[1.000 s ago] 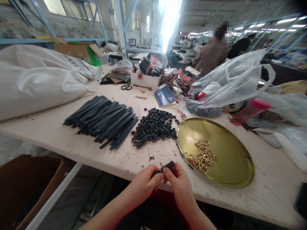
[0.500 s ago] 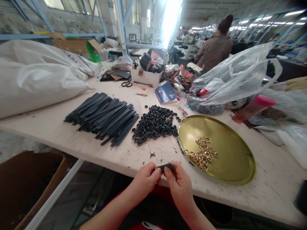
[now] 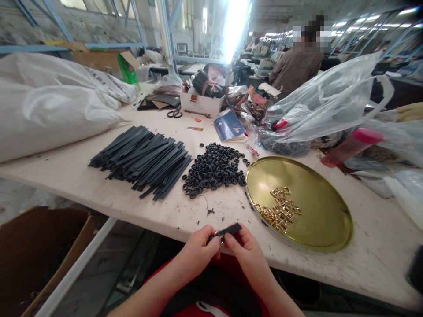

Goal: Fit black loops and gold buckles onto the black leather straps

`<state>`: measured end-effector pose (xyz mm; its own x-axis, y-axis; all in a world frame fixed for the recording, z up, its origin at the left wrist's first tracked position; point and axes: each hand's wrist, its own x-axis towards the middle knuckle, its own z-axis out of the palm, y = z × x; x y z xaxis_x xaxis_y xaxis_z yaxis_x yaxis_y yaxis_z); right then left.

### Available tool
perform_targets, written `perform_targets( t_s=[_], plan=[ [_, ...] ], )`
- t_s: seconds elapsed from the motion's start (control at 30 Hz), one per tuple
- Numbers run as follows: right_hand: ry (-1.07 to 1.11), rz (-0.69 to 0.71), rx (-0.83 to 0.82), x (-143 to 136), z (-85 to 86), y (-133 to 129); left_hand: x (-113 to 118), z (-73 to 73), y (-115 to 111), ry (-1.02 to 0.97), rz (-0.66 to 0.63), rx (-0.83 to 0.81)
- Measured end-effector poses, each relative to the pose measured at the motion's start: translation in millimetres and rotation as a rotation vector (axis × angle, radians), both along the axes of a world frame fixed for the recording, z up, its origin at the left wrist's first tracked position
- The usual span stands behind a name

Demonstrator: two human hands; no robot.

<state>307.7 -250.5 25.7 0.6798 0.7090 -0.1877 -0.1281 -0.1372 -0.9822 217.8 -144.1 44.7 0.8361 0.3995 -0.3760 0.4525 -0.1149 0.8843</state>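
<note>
Close together at the table's front edge, both my hands grip a short dark strap [image 3: 231,229] with a small gold buckle [image 3: 217,233] at its left part. My left hand [image 3: 205,242] is closed around the buckle end, its thumb and fingers pinching there. Thumb on top, my right hand [image 3: 243,243] pinches the strap from the right. The strap's left end is hidden in my fingers. Beyond the hands lie a heap of small black loops [image 3: 214,169] and, to the left, a pile of dark straps [image 3: 142,158]. Gold buckles [image 3: 280,211] lie on the round gold tray [image 3: 324,211].
Scissors [image 3: 174,112], a blue booklet [image 3: 229,126] and a white box [image 3: 201,105] stand farther back. A white sack [image 3: 59,105] fills the left, clear plastic bags [image 3: 317,105] and a pink-capped bottle [image 3: 352,147] the right. A cardboard box [image 3: 66,246] sits below left. A person [image 3: 297,66] is beyond.
The strap in my hands now tilts up to the right and shows more of its length. My right thumb has slid down and left along it. The view has shifted slightly.
</note>
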Motion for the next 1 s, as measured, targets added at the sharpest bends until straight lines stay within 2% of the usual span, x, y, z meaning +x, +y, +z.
perform_targets(
  t_s=[0.1,0.17,0.23,0.3,0.37,0.43,0.53,0.63,0.67,0.7,0.77,0.8,0.9,1.0],
  plan=[
    [-0.311,-0.012,-0.041,-3,-2.8,-6,0,-3.9,-4,0.005,0.010,0.083],
    [-0.383,-0.003,-0.068,-1,-3.1,-8,-1,-0.7,-6,0.018,-0.007,0.169],
    [-0.262,0.017,-0.081,2,-2.1,-7,-3,6.7,-5,0.040,-0.050,0.222],
    [-0.052,0.059,-0.068,6,-0.4,-4,-4,14.4,-1,0.053,-0.110,0.197],
    [0.065,0.116,-0.027,9,1.3,0,-2,17.6,6,0.047,-0.142,0.147],
    [0.043,0.158,0.010,12,3.0,3,2,13.5,15,0.034,-0.134,0.125],
    [-0.105,0.255,0.002,22,7.0,6,11,-1.6,27,0.018,-0.084,0.118],
    [-0.243,0.399,-0.088,52,12.0,14,22,-13.5,35,-0.019,-0.024,-0.018],
    [-0.304,0.385,-0.130,67,13.0,19,25,-15.1,36,-0.046,-0.019,-0.061],
    [-0.385,0.299,-0.177,83,13.3,25,29,-15.6,37,-0.076,-0.024,-0.086],
    [-0.656,0.036,-0.314,115,11.7,40,35,-15.1,38,-0.116,-0.046,-0.082],
    [-0.763,-0.050,-0.377,129,9.9,47,38,-14.8,38,-0.118,-0.049,-0.070],
    [-0.836,-0.107,-0.420,154,2.5,65,44,-16.7,39,-0.095,-0.006,-0.057],
    [-0.796,-0.089,-0.388,156,-3.2,68,46,-19.6,41,-0.076,0.039,-0.058]
  ],
)
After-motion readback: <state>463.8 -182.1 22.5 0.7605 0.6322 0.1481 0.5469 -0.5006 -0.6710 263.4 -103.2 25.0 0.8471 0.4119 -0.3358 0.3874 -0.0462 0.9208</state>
